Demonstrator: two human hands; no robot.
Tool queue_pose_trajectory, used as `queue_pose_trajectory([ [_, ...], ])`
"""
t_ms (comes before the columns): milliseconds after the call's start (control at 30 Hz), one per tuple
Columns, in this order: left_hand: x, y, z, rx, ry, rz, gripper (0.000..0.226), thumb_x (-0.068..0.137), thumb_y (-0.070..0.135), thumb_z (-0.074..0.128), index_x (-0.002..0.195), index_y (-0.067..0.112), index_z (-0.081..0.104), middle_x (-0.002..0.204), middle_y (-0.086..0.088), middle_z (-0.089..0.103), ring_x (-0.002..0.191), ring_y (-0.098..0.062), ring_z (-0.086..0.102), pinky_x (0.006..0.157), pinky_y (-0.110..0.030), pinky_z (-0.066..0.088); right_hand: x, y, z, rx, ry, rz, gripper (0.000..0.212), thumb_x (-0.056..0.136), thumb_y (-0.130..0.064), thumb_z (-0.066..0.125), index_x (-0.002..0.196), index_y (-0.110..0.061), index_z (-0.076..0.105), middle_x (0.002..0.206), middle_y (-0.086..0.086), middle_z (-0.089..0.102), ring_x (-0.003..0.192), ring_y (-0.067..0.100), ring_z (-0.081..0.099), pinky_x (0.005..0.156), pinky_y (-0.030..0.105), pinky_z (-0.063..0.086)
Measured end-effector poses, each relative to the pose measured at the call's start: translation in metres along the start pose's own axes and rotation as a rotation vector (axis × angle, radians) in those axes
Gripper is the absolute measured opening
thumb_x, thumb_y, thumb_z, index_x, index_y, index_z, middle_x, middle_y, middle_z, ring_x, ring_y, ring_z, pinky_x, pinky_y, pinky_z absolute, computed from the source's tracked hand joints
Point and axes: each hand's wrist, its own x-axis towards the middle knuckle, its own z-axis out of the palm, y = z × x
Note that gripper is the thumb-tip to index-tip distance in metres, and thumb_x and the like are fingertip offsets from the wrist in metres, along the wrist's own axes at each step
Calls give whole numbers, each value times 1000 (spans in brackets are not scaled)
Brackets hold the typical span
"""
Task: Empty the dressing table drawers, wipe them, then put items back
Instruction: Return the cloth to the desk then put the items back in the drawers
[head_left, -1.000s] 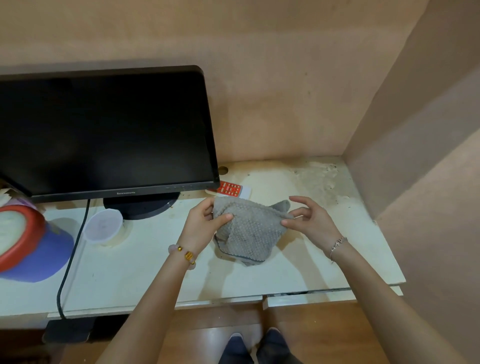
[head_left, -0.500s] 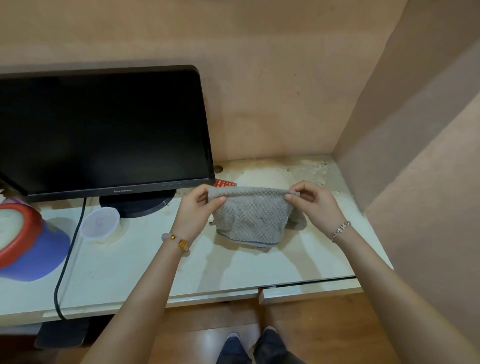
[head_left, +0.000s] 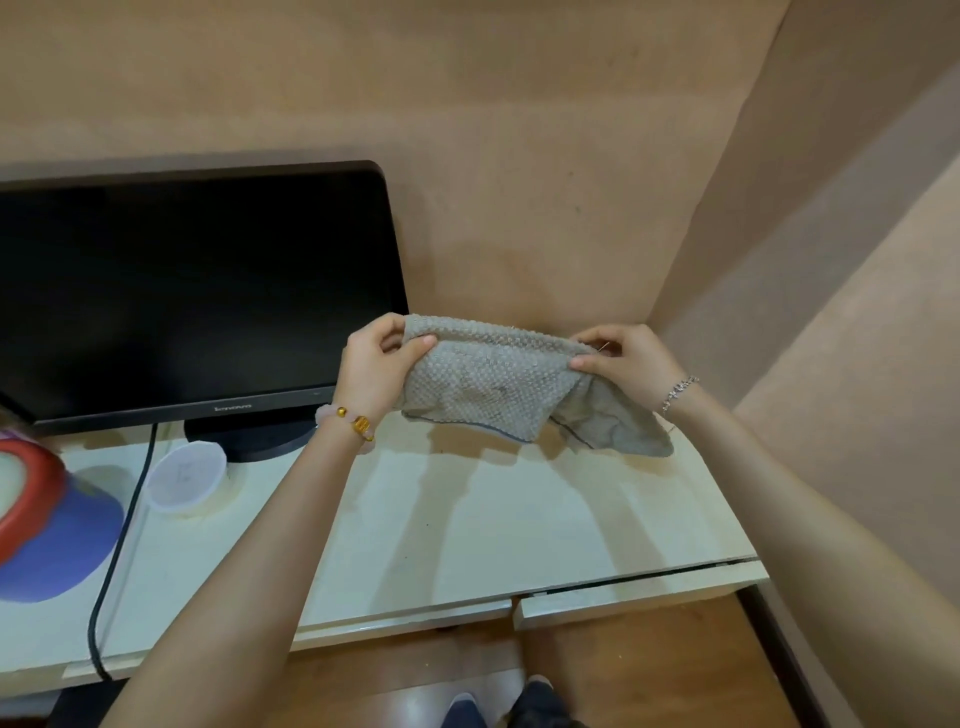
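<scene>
Two hands hold the grey cloth (head_left: 488, 387) at mid-frame, above the desk (head_left: 493, 525). My left hand (head_left: 376, 371) pinches its top left corner, my right hand (head_left: 626, 364) the top right corner, each grip clenched on fabric. The cloth hangs stretched between them, lower edge drooping. Both forearms reach up from the bottom edge, wrists raised, right of the dark monitor (head_left: 182, 291).

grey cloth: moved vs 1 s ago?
Yes. The grey cloth has risen off the tabletop; both hands hold it stretched, level with the monitor bezel.
</scene>
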Motion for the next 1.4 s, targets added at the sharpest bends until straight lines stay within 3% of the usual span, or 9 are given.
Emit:
queue_pose_trajectory([
  [167, -15, -1, -10, -37, -82, -61, 8, 89, 15, 61, 95, 13, 66, 89, 0, 71, 83, -8, 68, 71, -23, 56, -7, 0, -11, -103, -181, -33, 14, 85, -16, 64, 73, -24, 65, 74, -9, 63, 61, -7, 53, 63, 11, 41],
  [400, -34, -49, -17, 12, -233, -336, 11, 89, 18, 60, 98, 14, 65, 92, 0, 70, 85, -10, 67, 73, -30, 56, 0, 10, 13, -174, -424, 85, 7, 84, -18, 66, 85, -13, 70, 76, -1, 63, 66, 6, 51, 59, 10, 38],
  [533, -34, -99, -14, 70, -164, -525, 17, 88, 17, 64, 73, 14, 56, 78, -5, 63, 76, -17, 61, 62, -25, 51, 22, 44, 74, -260, -355, 134, 2, 82, -20, 67, 84, -19, 68, 92, 4, 69, 85, 16, 59, 73, 24, 43],
  [700, -20, -134, -14, 91, 11, -621, 10, 88, 15, 63, 89, 6, 59, 88, -10, 63, 77, -19, 60, 48, -18, 49, 35, 79, 106, -336, -304, 242, 25, 84, -13, 59, 108, -20, 65, 113, 4, 65, 101, 20, 59, 86, 27, 45],
  [933, -11, -158, -17, 257, 29, -623, 9, 92, 20, 55, 87, 16, 62, 96, -12, 64, 90, -28, 60, 83, -40, 52, 2, 122, 70, -327, -66, 440, 49, 87, -29, 60, 131, -13, 49, 133, 9, 51, 119, 27, 50, 99, 32, 38],
  [1033, -16, -162, -16, 302, 25, -634, 9, 92, 24, 55, 95, 17, 59, 100, -10, 64, 92, -27, 59, 85, -40, 51, -14, 139, 58, -248, 45, 631, 59, 82, -44, 64, 126, -7, 50, 121, 11, 57, 111, 28, 55, 92, 33, 41],
  [1100, -22, -160, -13, 335, -14, -655, 18, 90, 30, 59, 100, 16, 55, 100, -9, 61, 94, -27, 56, 82, -38, 48, -20, 142, 54, -209, 43, 714, 43, 79, -55, 58, 93, -15, 61, 88, 7, 60, 82, 24, 58, 74, 32, 44],
  [1200, -31, -153, -7, 403, -115, -676, 32, 84, 35, 66, 102, 13, 50, 95, -6, 57, 93, -25, 54, 74, -33, 43, -22, 138, 58, -92, -9, 751, 46, 81, -43, 62, 51, -20, 36, 52, -2, 34, 51, 15, 33, 52, 27, 26],
  [1400, -43, -154, -1, 491, -191, -577, 19, 86, 20, 64, 92, 7, 52, 84, -7, 54, 85, -27, 51, 69, -33, 42, -31, 129, 69, 115, 37, 671, 20, 83, -26, 66, 75, -10, 56, 70, 4, 52, 67, 18, 47, 57, 25, 39],
])
